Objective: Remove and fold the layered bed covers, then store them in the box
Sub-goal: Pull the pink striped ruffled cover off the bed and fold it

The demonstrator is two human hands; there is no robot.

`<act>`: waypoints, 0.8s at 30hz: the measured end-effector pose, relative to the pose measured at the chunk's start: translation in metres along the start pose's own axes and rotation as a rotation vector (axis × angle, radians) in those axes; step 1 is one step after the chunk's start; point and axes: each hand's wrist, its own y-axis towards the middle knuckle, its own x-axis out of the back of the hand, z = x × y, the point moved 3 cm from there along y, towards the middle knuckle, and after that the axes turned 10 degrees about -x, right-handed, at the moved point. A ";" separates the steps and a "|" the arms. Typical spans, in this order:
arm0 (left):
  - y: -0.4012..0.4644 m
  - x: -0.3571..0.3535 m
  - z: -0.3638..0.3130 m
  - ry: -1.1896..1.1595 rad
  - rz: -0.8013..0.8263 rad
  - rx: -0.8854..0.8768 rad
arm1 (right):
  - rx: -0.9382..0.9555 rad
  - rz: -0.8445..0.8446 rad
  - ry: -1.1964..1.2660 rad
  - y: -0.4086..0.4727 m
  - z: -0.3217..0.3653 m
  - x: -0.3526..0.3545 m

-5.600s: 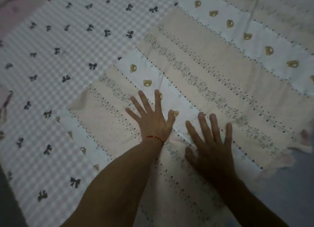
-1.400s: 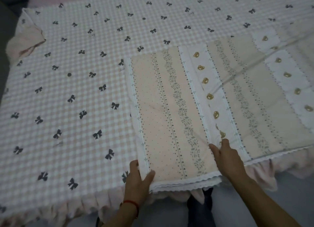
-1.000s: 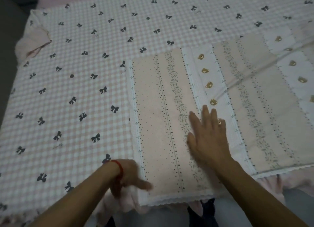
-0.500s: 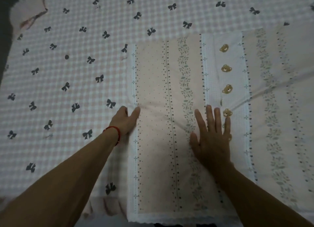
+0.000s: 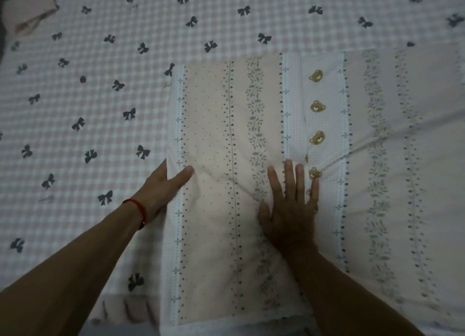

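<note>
- I look straight down on a bed spread with a pink-and-white checked sheet (image 5: pixel 95 134) printed with dark bows; it fills the left and top of my view, and I read no writing or brand on any fabric here.
- One folded striped cover (image 5: pixel 226 184) lies on that sheet, right of centre, reaching the near edge of the bed. It has peach bands with dotted lines, two leafy vine stripes and white bands.
- One white band carries a column of brown bear faces (image 5: pixel 316 107); I count four whole, with more partly hidden near the fingers.
- My right hand (image 5: pixel 292 209) lies flat, palm down on the cover, fingers straight and slightly spread, gripping nothing.
- My left hand (image 5: pixel 163 187) pinches the cover's left edge, thumb on top, fingers tucked underneath.
- One red string bracelet (image 5: pixel 137 207) circles the left wrist.
</note>
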 end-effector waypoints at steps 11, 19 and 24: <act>-0.073 -0.068 -0.152 0.172 -0.037 -0.303 | 0.021 0.651 0.564 0.015 -0.033 0.045; -0.097 -0.248 -0.279 0.382 0.131 -0.520 | -0.676 0.950 1.459 0.027 -0.160 0.180; -0.082 -0.380 -0.285 0.318 0.215 -0.403 | -0.930 0.634 1.613 0.013 -0.262 0.212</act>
